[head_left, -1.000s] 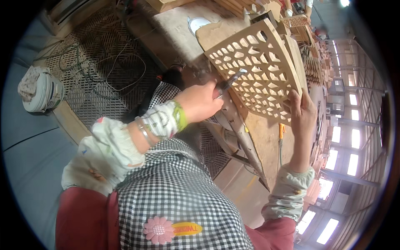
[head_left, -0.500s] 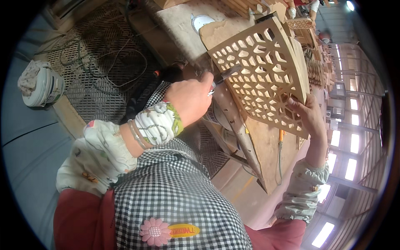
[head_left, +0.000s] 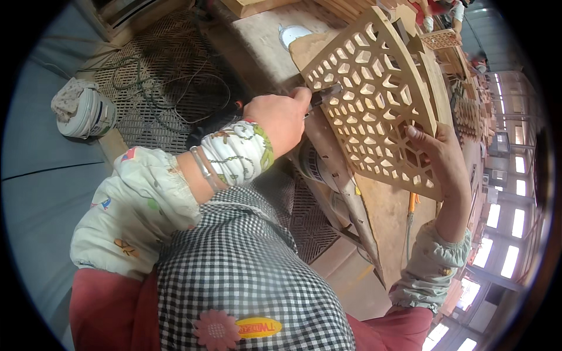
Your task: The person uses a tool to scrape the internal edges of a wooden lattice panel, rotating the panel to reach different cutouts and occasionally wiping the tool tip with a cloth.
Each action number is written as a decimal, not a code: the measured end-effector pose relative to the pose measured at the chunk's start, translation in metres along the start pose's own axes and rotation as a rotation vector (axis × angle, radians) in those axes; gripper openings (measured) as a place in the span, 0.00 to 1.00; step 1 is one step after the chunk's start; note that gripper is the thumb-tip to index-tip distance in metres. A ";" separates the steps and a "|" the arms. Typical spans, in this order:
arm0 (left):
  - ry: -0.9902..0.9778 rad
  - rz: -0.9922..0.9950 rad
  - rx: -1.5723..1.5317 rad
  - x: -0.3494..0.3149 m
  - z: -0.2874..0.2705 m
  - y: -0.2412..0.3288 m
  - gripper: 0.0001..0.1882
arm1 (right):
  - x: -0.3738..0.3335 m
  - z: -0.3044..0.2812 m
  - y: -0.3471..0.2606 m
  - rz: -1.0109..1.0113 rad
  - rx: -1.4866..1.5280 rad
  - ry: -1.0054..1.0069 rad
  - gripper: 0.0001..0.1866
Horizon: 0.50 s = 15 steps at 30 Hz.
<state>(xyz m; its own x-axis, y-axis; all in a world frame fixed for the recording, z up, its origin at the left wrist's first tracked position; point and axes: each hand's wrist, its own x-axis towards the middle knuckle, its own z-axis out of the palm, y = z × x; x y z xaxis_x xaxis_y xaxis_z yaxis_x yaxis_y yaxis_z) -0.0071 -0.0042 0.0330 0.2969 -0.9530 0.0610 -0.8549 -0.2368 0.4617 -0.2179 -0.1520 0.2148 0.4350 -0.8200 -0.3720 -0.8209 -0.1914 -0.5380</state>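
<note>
My left hand [head_left: 278, 120] is closed around a scraper with a flat, dark metal blade [head_left: 328, 93]; its handle is mostly hidden in the fist. The blade lies against the left edge of a light-brown wooden lattice panel [head_left: 370, 116], pierced with many angular holes. At the panel's lower right corner my right hand [head_left: 448, 161] grips it, thumb on the front face and fingers behind. The panel stands tilted over the workbench [head_left: 374, 225], facing me. More wooden pieces [head_left: 430, 76] show behind its right edge.
A round white lid [head_left: 294, 36] lies on the bench's far part. An orange-handled tool [head_left: 413, 202] is by the near bench edge. At left, a white bucket [head_left: 96, 114] with a pale lump stands near cables on slatted flooring [head_left: 146, 64]. Another person's hands [head_left: 458, 14] show at far right.
The scraper has shifted from over the panel's holes toward its left edge, and less of the blade shows. My right hand keeps its grip. The whole view has shifted slightly.
</note>
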 end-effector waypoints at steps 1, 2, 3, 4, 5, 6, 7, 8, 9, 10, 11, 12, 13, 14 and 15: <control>-0.015 0.001 -0.022 -0.003 -0.003 0.000 0.16 | -0.002 0.000 0.000 -0.007 0.017 -0.001 0.16; -0.030 0.002 -0.045 -0.007 -0.005 -0.001 0.16 | -0.005 0.001 -0.002 -0.014 0.035 -0.002 0.16; -0.046 0.005 -0.067 -0.008 -0.007 0.000 0.16 | -0.008 0.002 -0.004 -0.019 0.053 -0.002 0.16; -0.066 -0.026 -0.088 -0.009 -0.009 0.000 0.16 | -0.009 0.004 -0.006 -0.024 0.060 0.001 0.16; -0.057 -0.018 -0.078 -0.006 -0.008 0.001 0.16 | -0.009 0.005 -0.007 -0.028 0.067 0.004 0.17; -0.049 -0.009 -0.068 -0.002 -0.007 0.002 0.16 | -0.010 0.005 -0.008 -0.030 0.075 0.008 0.17; -0.040 -0.001 -0.058 0.002 -0.006 0.002 0.17 | -0.010 0.005 -0.009 -0.030 0.075 0.013 0.17; -0.050 -0.003 -0.042 0.005 -0.006 0.002 0.17 | -0.010 0.006 -0.010 -0.030 0.075 0.018 0.17; -0.054 0.002 -0.050 0.003 -0.007 -0.001 0.17 | -0.010 0.006 -0.012 -0.030 0.075 0.024 0.17; -0.066 0.012 -0.062 0.003 -0.007 -0.003 0.17 | -0.010 0.005 -0.012 -0.012 0.082 0.028 0.17; -0.078 0.023 -0.074 0.002 -0.007 -0.005 0.17 | -0.009 0.005 -0.013 0.005 0.090 0.032 0.17; -0.123 0.011 -0.085 -0.002 -0.009 -0.009 0.17 | -0.008 0.005 -0.012 0.022 0.098 0.037 0.16; -0.119 0.016 -0.080 -0.001 -0.010 -0.008 0.17 | -0.009 0.005 -0.013 0.012 0.089 0.036 0.16; -0.116 0.022 -0.075 0.001 -0.011 -0.008 0.17 | -0.010 0.005 -0.012 0.003 0.080 0.035 0.16; -0.113 0.027 -0.071 0.002 -0.011 -0.007 0.17 | -0.010 0.006 -0.012 -0.006 0.071 0.034 0.16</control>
<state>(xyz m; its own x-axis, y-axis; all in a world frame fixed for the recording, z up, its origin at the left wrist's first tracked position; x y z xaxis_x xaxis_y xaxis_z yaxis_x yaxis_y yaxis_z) 0.0047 -0.0024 0.0397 0.2212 -0.9749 -0.0243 -0.8284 -0.2010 0.5228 -0.2101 -0.1384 0.2208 0.4262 -0.8368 -0.3437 -0.7896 -0.1586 -0.5928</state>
